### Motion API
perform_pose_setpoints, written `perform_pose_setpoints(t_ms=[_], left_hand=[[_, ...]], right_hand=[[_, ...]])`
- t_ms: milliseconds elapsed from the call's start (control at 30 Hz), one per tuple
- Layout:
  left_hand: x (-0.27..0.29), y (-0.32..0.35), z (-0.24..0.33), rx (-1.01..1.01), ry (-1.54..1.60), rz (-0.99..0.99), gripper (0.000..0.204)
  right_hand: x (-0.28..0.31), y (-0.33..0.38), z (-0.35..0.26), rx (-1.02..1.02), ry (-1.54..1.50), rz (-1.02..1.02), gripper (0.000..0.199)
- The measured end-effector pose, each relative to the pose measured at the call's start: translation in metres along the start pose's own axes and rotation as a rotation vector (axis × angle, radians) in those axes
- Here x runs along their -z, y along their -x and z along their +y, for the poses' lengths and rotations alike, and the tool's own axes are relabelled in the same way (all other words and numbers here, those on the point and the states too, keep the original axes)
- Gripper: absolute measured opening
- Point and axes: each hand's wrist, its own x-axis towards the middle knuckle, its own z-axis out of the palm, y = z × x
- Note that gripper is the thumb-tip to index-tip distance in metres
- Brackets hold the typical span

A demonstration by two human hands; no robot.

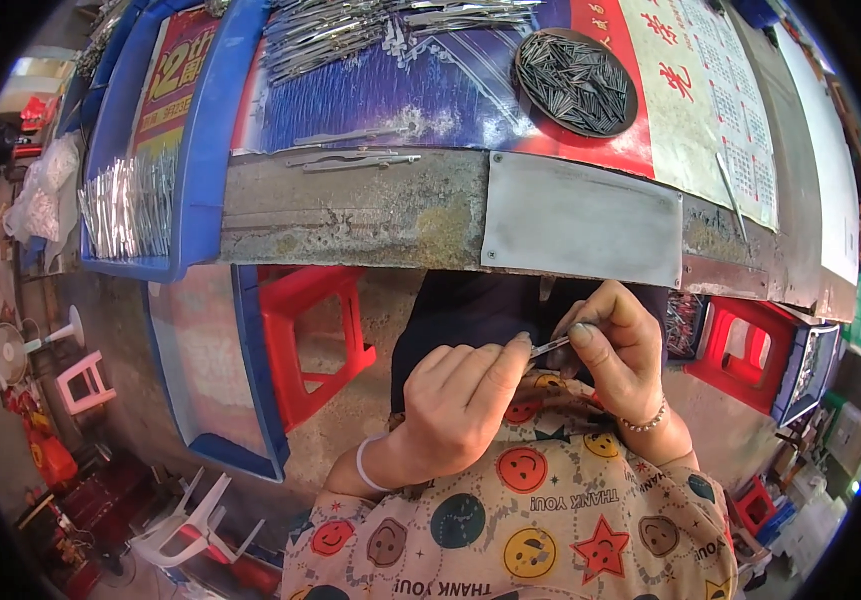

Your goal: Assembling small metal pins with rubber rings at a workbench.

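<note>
My left hand [462, 398] and my right hand [618, 352] meet over my lap, just in front of the table's near edge. Between them runs a slim silvery metal piece [551, 346], pinched by thumb and fingers at both ends. The fingers cover most of it, so its full shape is hidden. On the table edge beyond lie a few long flat metal parts [360, 161]. A round dish [633, 105] there holds many small dark pointed metal pieces [575, 85].
Heaps of silvery metal parts [325, 40] cover the table's far side. At left, a blue bin [200, 150] holds upright metal strips [128, 208]. A metal plate [582, 222] is screwed to the table edge. Red stools [335, 350] and a blue-rimmed tray [272, 420] stand below.
</note>
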Motion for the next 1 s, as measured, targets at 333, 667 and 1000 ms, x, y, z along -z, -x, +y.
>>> perform_pose_setpoints(t_ms=[333, 667, 1000], left_hand=[[-0.002, -0.007, 0.004, 0.084, -0.014, -0.046, 0.031], [-0.001, -0.017, 0.004, 0.167, 0.031, -0.117, 0.027], [0.054, -0.067, -0.078, 0.425, 0.032, 0.088, 0.021]], right_hand=[[0.003, -0.008, 0.012, -0.065, -0.158, 0.007, 0.013], [0.009, -0.010, 0.022, -0.072, -0.309, -0.018, 0.017], [0.038, -0.002, 0.006, 0.085, -0.121, 0.119, 0.012]])
